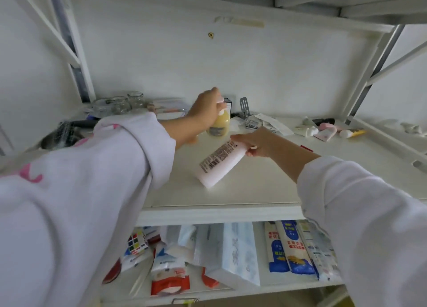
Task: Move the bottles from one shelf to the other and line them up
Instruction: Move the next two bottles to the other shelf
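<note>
Seen from a head-worn camera looking down, a person in white sleeves with pink markings reaches both arms onto the upper shelf (pixel 254 186) of a white shelving unit. The left hand (pixel 204 109) is curled around the top of a yellow bottle (pixel 219 125), which stands upright near the middle of the shelf, towards the back wall. The right hand (pixel 253 142) holds the upper end of a white bottle (pixel 219 166) with a barcode label; this bottle is tilted, its lower end touching or just above the shelf surface, in front of and just beside the yellow bottle. The picture is blurred, so the exact finger positions of the right grip are hard to make out, though it appears clasped around the bottle. At the back left of the shelf sit clear glass jars (pixel 126 102), with a dark hairbrush (pixel 69 129) nearer the left edge. At the back right lie several small tubes (pixel 328 131) and loose papers (pixel 272 123). On the lower shelf (pixel 288 281) beneath are packets (pixel 290 246) with blue and white printing, a white patterned bag (pixel 240 253), and a colourful puzzle cube (pixel 136 243) at the left.
</note>
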